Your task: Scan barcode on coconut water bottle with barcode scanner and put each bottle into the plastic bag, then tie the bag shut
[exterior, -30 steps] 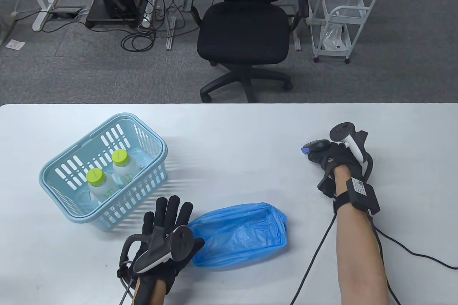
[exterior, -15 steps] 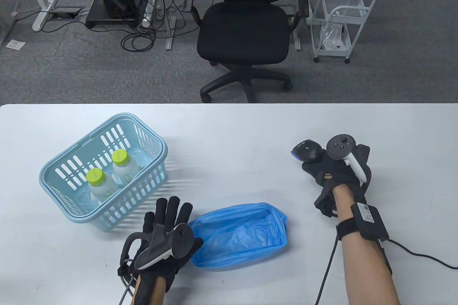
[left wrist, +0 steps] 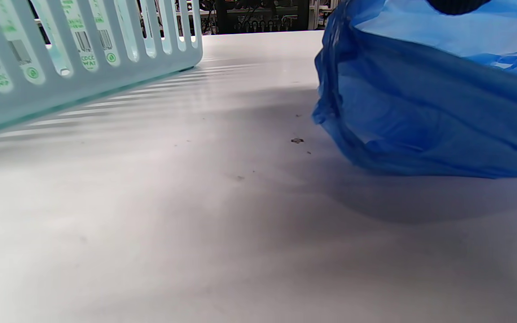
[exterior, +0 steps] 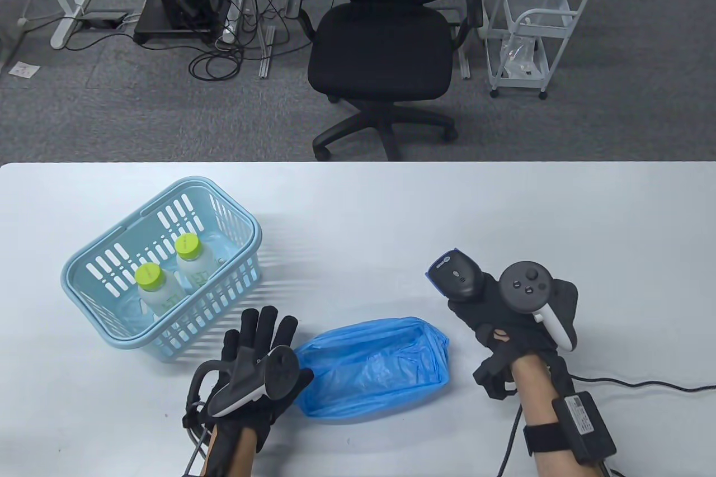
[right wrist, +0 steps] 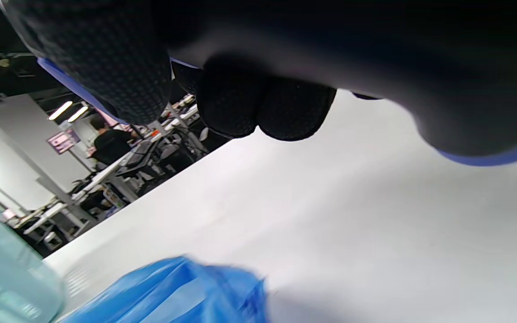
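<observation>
Grey office carpet, a black mesh chair point(exterior: 380, 46) and a white trolley point(exterior: 528, 24) fill the upper half of the table view; below them lies the white table point(exterior: 358, 203).

Over the last second the right hand point(exterior: 503, 320) has carried the barcode scanner point(exterior: 456, 275) from the right middle of the frame down and leftward, so it is now just right of the blue plastic bag point(exterior: 372, 368). Its fingers are curled round the scanner's handle. That suggests the scanner is being brought into working range, with no bottle scanned yet.

The scanner's long axis runs diagonally, its blue-edged head pointing toward the upper left, roughly at the basket point(exterior: 162, 270).

Both coconut water bottles point(exterior: 159, 289) stand upright inside the basket at left centre. The left hand point(exterior: 254, 371) has barely moved: fingers straight, holding nothing, between basket and bag.
</observation>
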### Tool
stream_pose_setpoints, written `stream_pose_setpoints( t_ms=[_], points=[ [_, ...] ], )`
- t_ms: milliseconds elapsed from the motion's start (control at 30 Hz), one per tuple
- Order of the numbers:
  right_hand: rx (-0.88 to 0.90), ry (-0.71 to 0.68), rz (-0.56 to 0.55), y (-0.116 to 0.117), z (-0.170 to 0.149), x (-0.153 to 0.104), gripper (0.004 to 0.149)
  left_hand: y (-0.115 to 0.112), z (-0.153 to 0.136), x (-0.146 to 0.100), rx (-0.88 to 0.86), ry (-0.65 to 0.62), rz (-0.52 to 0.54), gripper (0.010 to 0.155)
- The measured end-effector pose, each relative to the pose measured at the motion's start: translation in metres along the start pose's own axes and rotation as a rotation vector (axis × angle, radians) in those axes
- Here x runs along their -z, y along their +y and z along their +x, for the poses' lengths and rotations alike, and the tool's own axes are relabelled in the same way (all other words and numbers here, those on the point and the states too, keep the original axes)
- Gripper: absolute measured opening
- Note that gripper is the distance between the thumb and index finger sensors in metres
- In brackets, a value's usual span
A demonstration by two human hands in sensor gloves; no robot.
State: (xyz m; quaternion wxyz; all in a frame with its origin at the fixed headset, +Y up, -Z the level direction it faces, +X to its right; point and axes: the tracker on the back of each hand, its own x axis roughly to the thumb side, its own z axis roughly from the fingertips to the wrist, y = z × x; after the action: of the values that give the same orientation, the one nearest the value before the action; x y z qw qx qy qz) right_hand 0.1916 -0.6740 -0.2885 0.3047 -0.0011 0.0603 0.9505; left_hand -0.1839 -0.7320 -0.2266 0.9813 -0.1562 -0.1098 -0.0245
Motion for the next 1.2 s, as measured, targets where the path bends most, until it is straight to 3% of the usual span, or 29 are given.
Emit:
stream_pose_setpoints(
  t_ms=[267, 433, 700, 967, 1033, 1200],
  points=[
    [-0.028, -0.084, 0.000, 0.013, 0.018, -0.035, 0.047, 0.002, 0.008, 0.001, 0.012, -0.032, 0.015, 0.091],
    [0.010, -0.084, -0.031, 0.020, 0.007, -0.034, 0.046, 0.010, 0.014, -0.003, 0.001, -0.057, 0.052, 0.090],
    [0.025, -0.094, -0.061, 0.020, -0.003, -0.034, 0.046, 0.077, 0.003, -0.011, -0.058, -0.123, 0.210, 0.089],
    [0.044, -0.082, -0.082, 0.015, -0.012, -0.034, 0.047, 0.149, -0.084, 0.000, -0.059, 0.064, 0.220, 0.085],
    [0.047, -0.076, -0.080, 0.016, -0.013, -0.033, 0.047, 0.156, -0.108, 0.006, -0.064, 0.127, 0.194, 0.084],
    [0.042, -0.076, -0.082, 0.016, -0.016, -0.032, 0.047, 0.155, -0.161, 0.036, -0.059, 0.279, 0.016, 0.086]
  ],
)
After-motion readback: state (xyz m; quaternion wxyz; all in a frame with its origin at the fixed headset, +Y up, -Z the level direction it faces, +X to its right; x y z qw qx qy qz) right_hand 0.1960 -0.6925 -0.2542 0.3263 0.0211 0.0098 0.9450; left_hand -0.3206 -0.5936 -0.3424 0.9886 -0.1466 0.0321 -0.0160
